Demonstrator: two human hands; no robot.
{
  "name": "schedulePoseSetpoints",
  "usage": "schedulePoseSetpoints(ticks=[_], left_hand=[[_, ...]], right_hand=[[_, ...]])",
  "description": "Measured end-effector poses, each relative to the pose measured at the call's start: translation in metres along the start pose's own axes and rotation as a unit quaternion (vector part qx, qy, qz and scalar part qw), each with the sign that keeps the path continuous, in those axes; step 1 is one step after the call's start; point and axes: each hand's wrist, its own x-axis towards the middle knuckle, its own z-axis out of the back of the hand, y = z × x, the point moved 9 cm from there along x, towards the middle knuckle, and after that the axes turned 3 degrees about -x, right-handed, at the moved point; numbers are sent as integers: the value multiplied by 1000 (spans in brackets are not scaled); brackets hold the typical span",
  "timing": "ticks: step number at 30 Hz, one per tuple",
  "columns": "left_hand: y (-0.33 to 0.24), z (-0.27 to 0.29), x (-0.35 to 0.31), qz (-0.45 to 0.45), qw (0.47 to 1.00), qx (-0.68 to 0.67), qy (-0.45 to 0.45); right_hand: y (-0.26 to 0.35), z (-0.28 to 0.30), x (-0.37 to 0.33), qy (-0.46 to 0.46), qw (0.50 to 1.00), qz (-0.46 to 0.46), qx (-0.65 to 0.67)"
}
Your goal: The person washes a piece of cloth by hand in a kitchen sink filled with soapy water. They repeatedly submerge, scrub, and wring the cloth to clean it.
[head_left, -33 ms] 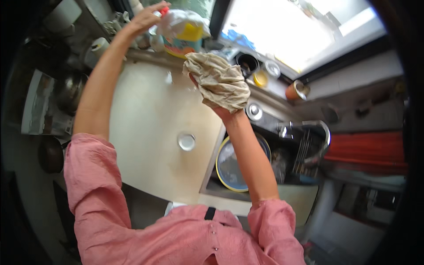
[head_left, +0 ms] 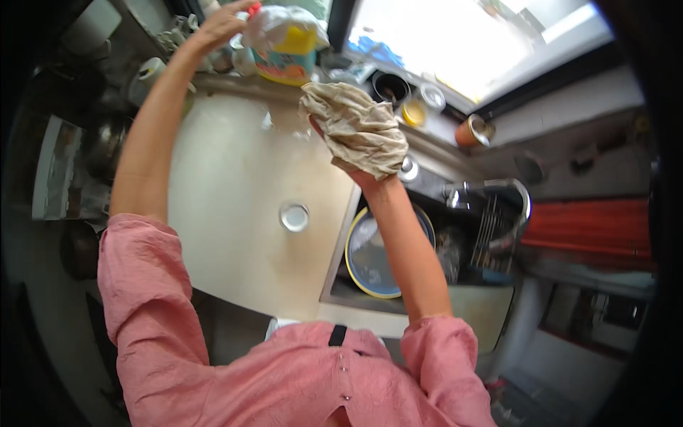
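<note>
At the far back left, my left hand [head_left: 222,27] reaches to the red cap [head_left: 254,8] of a large bottle with a yellow and teal label [head_left: 288,58]; its fingers look closed there. Clear plastic [head_left: 281,25] covers the bottle's upper part. A crumpled beige cloth [head_left: 361,128] is in my right hand [head_left: 356,174], hiding most of the fingers. That hand is over the counter's far right part, beside the sink. On the pale counter [head_left: 235,156] lies a small round whitish lid [head_left: 294,216]. Small wet-looking patches show near the counter's back edge.
To the right, the dark sink [head_left: 341,290] holds a round basin with a yellow rim [head_left: 384,293] under my right forearm. A chrome faucet [head_left: 512,186] and wire rack stand beyond. A black cup [head_left: 391,87], yellow container and orange pot [head_left: 472,132] line the windowsill. Pots stand left.
The whole view has shifted slightly, so the counter and bottle sit a little higher and further left. Relative to the counter, my right hand with the cloth has moved slightly right and nearer.
</note>
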Motion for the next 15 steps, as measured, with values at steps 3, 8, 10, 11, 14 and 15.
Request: schedulePoseSetpoints(ticks=[3, 8, 10, 11, 14, 15], left_hand=[[-85, -13, -20, -48, 996, 48, -50], [-234, -90, -79, -124, 975, -172, 71], [-299, -167, -119, -137, 945, -209, 211], [-320, -209, -140, -134, 951, -153, 231], [-308, -360, -205, -83, 898, -23, 431], [-283, -405, -218, -47, 896, 3, 442]], right_hand=[[39, 51, -82, -27, 968, 45, -245], [88, 98, -195, -118, 765, 42, -632], [96, 120, -240, -133, 965, 61, -215], [99, 132, -263, -143, 987, 77, -10], [99, 146, -310, -205, 961, 98, 158], [100, 147, -319, -216, 958, 110, 154]])
